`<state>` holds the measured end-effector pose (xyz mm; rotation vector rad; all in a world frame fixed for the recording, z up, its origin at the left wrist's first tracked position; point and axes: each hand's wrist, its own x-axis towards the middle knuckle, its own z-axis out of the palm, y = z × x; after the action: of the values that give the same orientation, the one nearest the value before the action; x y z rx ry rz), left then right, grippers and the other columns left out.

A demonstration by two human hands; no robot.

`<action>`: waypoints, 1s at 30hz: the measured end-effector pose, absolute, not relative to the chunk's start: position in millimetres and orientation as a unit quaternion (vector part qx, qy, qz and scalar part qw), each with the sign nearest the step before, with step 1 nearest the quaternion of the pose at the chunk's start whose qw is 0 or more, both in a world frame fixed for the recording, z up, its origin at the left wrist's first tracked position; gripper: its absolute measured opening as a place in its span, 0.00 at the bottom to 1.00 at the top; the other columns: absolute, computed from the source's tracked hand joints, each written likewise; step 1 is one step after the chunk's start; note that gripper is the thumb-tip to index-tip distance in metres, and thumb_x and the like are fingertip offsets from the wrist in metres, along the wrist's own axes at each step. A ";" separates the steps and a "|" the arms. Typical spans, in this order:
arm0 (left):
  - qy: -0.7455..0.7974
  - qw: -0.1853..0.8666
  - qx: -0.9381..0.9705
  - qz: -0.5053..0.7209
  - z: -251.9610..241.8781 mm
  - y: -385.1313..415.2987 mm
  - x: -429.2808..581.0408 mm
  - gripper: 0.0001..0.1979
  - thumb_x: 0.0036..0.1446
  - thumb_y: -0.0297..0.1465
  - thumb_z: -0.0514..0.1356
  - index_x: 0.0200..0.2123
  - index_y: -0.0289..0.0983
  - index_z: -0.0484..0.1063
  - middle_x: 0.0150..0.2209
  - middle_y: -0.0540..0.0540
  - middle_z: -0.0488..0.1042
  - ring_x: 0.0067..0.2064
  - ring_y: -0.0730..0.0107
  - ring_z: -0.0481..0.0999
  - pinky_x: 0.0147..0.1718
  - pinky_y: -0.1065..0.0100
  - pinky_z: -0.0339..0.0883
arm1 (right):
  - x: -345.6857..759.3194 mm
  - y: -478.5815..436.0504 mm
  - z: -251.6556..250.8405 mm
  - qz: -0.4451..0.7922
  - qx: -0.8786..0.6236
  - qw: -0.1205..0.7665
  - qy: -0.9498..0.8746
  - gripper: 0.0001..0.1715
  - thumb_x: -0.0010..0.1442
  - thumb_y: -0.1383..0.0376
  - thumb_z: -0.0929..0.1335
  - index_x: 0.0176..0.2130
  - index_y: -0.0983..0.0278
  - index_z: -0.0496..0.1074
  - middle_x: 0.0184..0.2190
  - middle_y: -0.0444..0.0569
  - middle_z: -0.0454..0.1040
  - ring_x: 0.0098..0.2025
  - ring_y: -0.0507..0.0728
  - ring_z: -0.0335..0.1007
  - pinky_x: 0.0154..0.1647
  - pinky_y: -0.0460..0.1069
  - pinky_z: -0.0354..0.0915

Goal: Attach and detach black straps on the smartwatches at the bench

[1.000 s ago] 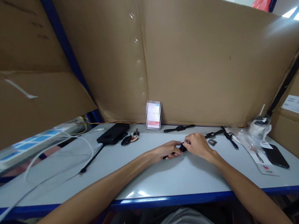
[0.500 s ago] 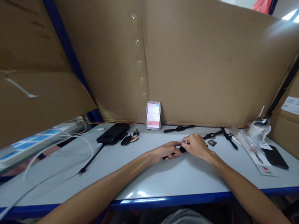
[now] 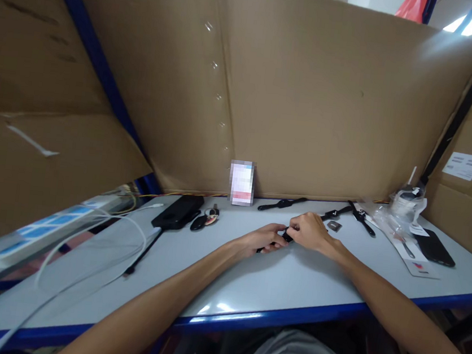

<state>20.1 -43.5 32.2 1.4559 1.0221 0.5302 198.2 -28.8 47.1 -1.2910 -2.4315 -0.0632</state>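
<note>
Low over the white tabletop [image 3: 240,291], my two hands meet at a black watch [image 3: 287,236], mostly covered by fingers. My left hand [image 3: 269,239] is closed around it, and a dark strap end peeks out below those fingers. Bent over the watch's other side, my right hand [image 3: 309,231] pinches it with the fingertips. Behind the hands lies a black watch with its strap stretched out [image 3: 282,204]. Two more dark watches rest to the right, one [image 3: 336,213] partly behind my right hand and another [image 3: 362,220] beyond. A small grey square piece [image 3: 334,226] is near my right wrist.
A lit phone [image 3: 242,183] leans on the cardboard wall [image 3: 334,97]. Left are a black power bank [image 3: 178,211], keys with a fob [image 3: 205,219], white cables [image 3: 144,235] and a power strip [image 3: 51,224]. Right are plastic packaging [image 3: 407,208], a card [image 3: 417,267] and a black phone [image 3: 436,247].
Almost nothing differs. My right hand's fingers have shifted very slightly on the watch, and the whole view has moved a little.
</note>
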 end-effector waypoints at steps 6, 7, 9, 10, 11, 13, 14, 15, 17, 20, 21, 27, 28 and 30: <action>0.441 0.606 0.616 0.241 34.1 -44.6 20.1 0.20 0.45 0.30 0.63 0.44 0.36 0.66 0.20 0.60 0.58 0.17 0.81 0.48 0.16 0.73 0.36 | 200.2 -27.2 46.8 0.040 -0.434 0.235 -0.869 0.12 0.60 0.66 0.68 0.34 0.62 0.83 0.26 0.45 0.78 0.28 0.52 0.67 0.30 0.46 0.52; 0.441 0.607 0.617 0.238 34.7 -45.1 20.2 0.20 0.45 0.30 0.63 0.44 0.36 0.67 0.20 0.60 0.58 0.17 0.81 0.48 0.16 0.73 0.36 | 201.0 -26.7 47.2 0.043 -0.436 0.238 -0.867 0.12 0.61 0.66 0.68 0.37 0.62 0.83 0.26 0.45 0.78 0.28 0.52 0.67 0.31 0.46 0.52; 0.445 0.606 0.616 0.233 35.8 -46.1 20.5 0.21 0.45 0.30 0.63 0.45 0.36 0.67 0.19 0.60 0.58 0.17 0.81 0.48 0.17 0.73 0.36 | 203.6 -25.3 48.6 0.048 -0.432 0.237 -0.869 0.12 0.62 0.64 0.69 0.42 0.61 0.82 0.27 0.45 0.78 0.29 0.52 0.68 0.31 0.46 0.53; 0.449 0.605 0.616 0.233 36.2 -46.6 20.6 0.21 0.45 0.30 0.63 0.46 0.36 0.67 0.19 0.60 0.58 0.17 0.81 0.48 0.17 0.73 0.36 | 205.4 -24.3 49.3 0.053 -0.427 0.230 -0.873 0.12 0.62 0.64 0.70 0.44 0.60 0.82 0.28 0.44 0.78 0.29 0.52 0.68 0.32 0.46 0.53; 0.451 0.603 0.615 0.233 36.3 -46.9 20.5 0.22 0.45 0.30 0.63 0.46 0.36 0.67 0.19 0.60 0.58 0.17 0.81 0.48 0.17 0.73 0.36 | 207.3 -23.2 50.1 0.059 -0.420 0.222 -0.878 0.11 0.62 0.63 0.71 0.44 0.59 0.82 0.28 0.44 0.78 0.29 0.51 0.68 0.32 0.46 0.53; 0.452 0.601 0.618 0.229 35.4 -46.7 20.0 0.23 0.46 0.30 0.63 0.48 0.36 0.67 0.19 0.60 0.59 0.17 0.81 0.48 0.17 0.73 0.37 | 211.0 -21.1 51.5 0.070 -0.408 0.206 -0.887 0.09 0.62 0.62 0.72 0.43 0.58 0.82 0.28 0.43 0.78 0.29 0.51 0.68 0.32 0.45 0.53; 0.452 0.599 0.621 0.226 34.5 -46.2 19.7 0.24 0.46 0.30 0.63 0.49 0.36 0.67 0.20 0.60 0.58 0.17 0.81 0.48 0.17 0.73 0.37 | 212.5 -20.2 52.0 0.073 -0.405 0.201 -0.889 0.08 0.62 0.62 0.73 0.42 0.58 0.83 0.28 0.43 0.78 0.29 0.51 0.68 0.31 0.45 0.52; 0.453 0.596 0.624 0.224 33.3 -45.4 19.2 0.25 0.46 0.30 0.63 0.50 0.35 0.67 0.20 0.60 0.58 0.17 0.81 0.48 0.17 0.73 0.37 | 213.6 -19.6 52.3 0.074 -0.404 0.199 -0.890 0.08 0.62 0.61 0.73 0.41 0.58 0.82 0.28 0.43 0.78 0.29 0.51 0.68 0.31 0.45 0.52; 0.455 0.590 0.629 0.221 30.5 -43.6 18.4 0.26 0.46 0.31 0.63 0.51 0.35 0.66 0.20 0.60 0.58 0.17 0.80 0.48 0.17 0.73 0.37 | 214.5 -19.2 52.1 0.062 -0.403 0.192 -0.893 0.08 0.62 0.60 0.73 0.41 0.58 0.82 0.29 0.43 0.78 0.31 0.51 0.69 0.31 0.45 0.52; 0.455 0.587 0.633 0.220 27.1 -41.1 17.2 0.26 0.47 0.30 0.63 0.51 0.36 0.66 0.20 0.60 0.57 0.18 0.80 0.48 0.17 0.73 0.36 | 213.2 -21.1 50.7 0.016 -0.398 0.175 -0.900 0.10 0.64 0.59 0.71 0.44 0.60 0.81 0.33 0.47 0.80 0.35 0.54 0.73 0.32 0.46 0.53; 0.454 0.588 0.632 0.220 26.3 -40.4 16.8 0.25 0.47 0.31 0.63 0.50 0.36 0.66 0.20 0.60 0.57 0.18 0.80 0.48 0.17 0.73 0.36 | 212.4 -22.4 50.3 -0.001 -0.396 0.168 -0.903 0.11 0.66 0.59 0.70 0.44 0.61 0.80 0.34 0.49 0.81 0.37 0.55 0.74 0.33 0.46 0.54; 0.448 0.590 0.635 0.218 25.0 -38.5 14.9 0.22 0.46 0.31 0.64 0.47 0.36 0.67 0.20 0.60 0.57 0.18 0.81 0.47 0.17 0.73 0.35 | 203.4 -34.0 50.1 -0.072 -0.411 0.109 -0.902 0.16 0.72 0.60 0.64 0.47 0.68 0.76 0.41 0.59 0.81 0.40 0.61 0.78 0.36 0.49 0.59; 0.448 0.590 0.635 0.218 25.0 -38.4 14.7 0.22 0.46 0.31 0.64 0.46 0.36 0.67 0.20 0.60 0.57 0.18 0.81 0.47 0.17 0.73 0.35 | 200.9 -36.3 50.0 -0.081 -0.416 0.099 -0.900 0.17 0.72 0.61 0.62 0.47 0.68 0.75 0.41 0.61 0.81 0.41 0.62 0.78 0.37 0.49 0.60; 0.448 0.588 0.636 0.221 25.3 -38.4 14.3 0.21 0.45 0.31 0.63 0.45 0.36 0.67 0.20 0.60 0.57 0.18 0.81 0.47 0.17 0.73 0.34 | 195.1 -40.9 49.0 -0.090 -0.430 0.085 -0.894 0.17 0.72 0.63 0.61 0.48 0.70 0.74 0.41 0.63 0.81 0.42 0.64 0.78 0.37 0.50 0.61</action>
<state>14.3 -38.4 25.3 1.4809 1.0445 0.5152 195.1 -40.9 49.0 -1.2825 -2.6678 -0.2696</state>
